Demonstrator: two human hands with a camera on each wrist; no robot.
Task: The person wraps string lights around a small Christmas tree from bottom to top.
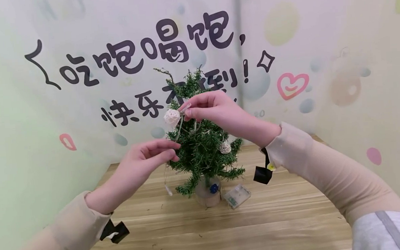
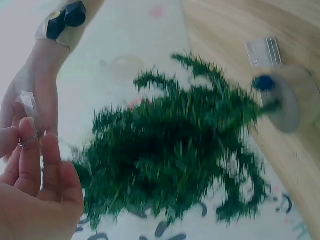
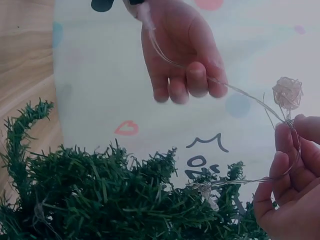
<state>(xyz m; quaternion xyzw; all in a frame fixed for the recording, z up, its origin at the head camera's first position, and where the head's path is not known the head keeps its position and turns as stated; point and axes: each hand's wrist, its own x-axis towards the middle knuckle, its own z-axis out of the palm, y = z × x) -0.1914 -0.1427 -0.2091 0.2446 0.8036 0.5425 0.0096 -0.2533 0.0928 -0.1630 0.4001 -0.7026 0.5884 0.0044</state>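
Note:
A string of lights with thin clear wire (image 3: 245,95) and white woven balls runs between my two hands. My right hand (image 1: 216,107) pinches the wire just beside one white woven ball (image 1: 171,118), in front of the upper part of a small green artificial Christmas tree (image 1: 201,147). Lower and to the left, my left hand (image 1: 154,157) pinches the same wire between thumb and finger; its loose end hangs below with a clear tip (image 1: 169,190). Another white woven ball (image 1: 225,147) sits among the branches on the tree's right side.
The tree stands in a pale round base (image 1: 204,198) with a blue ornament (image 1: 214,188) on it. Next to it, a clear battery box (image 1: 237,196) lies on the wooden table (image 1: 192,235). A printed backdrop (image 1: 113,16) stands behind.

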